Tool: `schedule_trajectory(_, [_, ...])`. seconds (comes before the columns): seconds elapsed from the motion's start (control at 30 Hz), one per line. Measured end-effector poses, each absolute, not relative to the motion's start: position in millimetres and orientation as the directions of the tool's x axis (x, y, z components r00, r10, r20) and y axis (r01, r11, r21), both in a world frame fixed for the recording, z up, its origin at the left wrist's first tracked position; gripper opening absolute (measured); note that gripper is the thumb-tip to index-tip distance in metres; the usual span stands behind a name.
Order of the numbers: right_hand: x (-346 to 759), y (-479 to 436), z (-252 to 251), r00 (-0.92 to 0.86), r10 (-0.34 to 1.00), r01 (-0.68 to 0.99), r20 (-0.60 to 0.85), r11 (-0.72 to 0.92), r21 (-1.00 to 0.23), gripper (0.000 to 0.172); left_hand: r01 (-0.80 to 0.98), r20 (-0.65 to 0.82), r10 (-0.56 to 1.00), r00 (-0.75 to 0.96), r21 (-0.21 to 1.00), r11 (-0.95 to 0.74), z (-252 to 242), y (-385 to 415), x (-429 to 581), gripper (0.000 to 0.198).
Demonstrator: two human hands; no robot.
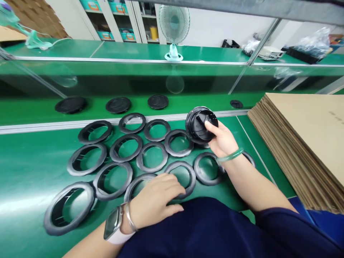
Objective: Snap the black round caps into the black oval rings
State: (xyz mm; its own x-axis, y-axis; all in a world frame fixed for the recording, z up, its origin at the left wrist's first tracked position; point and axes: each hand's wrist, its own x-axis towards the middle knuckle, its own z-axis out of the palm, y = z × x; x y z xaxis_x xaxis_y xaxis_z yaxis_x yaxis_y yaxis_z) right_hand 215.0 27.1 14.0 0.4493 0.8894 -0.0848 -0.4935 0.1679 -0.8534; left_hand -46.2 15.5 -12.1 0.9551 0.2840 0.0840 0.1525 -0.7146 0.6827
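Note:
My right hand (pixel 224 139) is closed round a round black plastic part (pixel 201 125), raised above the rings, with the thumb lying across its face. The part has a stepped, flanged body; its exact kind I cannot make out. On the green bench lie several black plastic rings (pixel 152 157) in loose rows. My left hand (pixel 159 197) is palm down over the nearer rings, fingers loosely stretched and thumb apart, holding nothing visible. It partly covers one ring (pixel 192 181) and another ring (pixel 131 190). Whether it touches them I cannot tell.
Three black discs (pixel 118 105) and a smaller black piece (pixel 236 104) lie on the strip behind the bench rail. Stacked cardboard sheets (pixel 306 143) stand at the right. A raised shelf (pixel 129 50) at the back carries a fan (pixel 174 27). A metal bar crosses overhead.

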Motion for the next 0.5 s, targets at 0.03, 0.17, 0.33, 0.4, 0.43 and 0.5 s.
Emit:
schedule_trajectory(0.03, [217.1,28.1,13.3,0.45,0.888,-0.51,-0.099,0.164,-0.844,0.049,0.12,0.072,0.216,0.974,0.641,-0.758,-13.3,15.2,-44.1,0.019])
schedule_trajectory(0.17, [215.5,28.0,9.8,0.414,0.903,-0.539,-0.115,0.141,-0.83,0.043,0.107,0.061,0.175,0.983,0.587,-0.803,-19.0,13.6,-39.9,0.019])
schedule_trajectory(0.33, [215.4,29.5,8.9,0.404,0.908,-0.551,-0.114,0.142,-0.822,0.039,0.139,0.083,0.223,0.971,0.565,-0.814,-18.4,15.8,-42.3,0.028])
schedule_trajectory(0.4, [215.9,30.4,8.8,0.409,0.905,-0.557,-0.117,0.146,-0.818,0.039,0.174,0.069,0.253,0.965,0.554,-0.814,-18.4,16.5,-44.3,0.033])
schedule_trajectory(0.43, [215.5,30.6,8.8,0.408,0.905,-0.563,-0.12,0.145,-0.814,0.039,0.192,0.057,0.266,0.962,0.548,-0.814,-19.3,16.5,-45.3,0.037])
schedule_trajectory(0.5, [213.3,29.8,8.9,0.395,0.91,-0.584,-0.131,0.139,-0.8,0.038,0.221,0.038,0.284,0.958,0.531,-0.818,-22.5,16.0,-47.0,0.039])
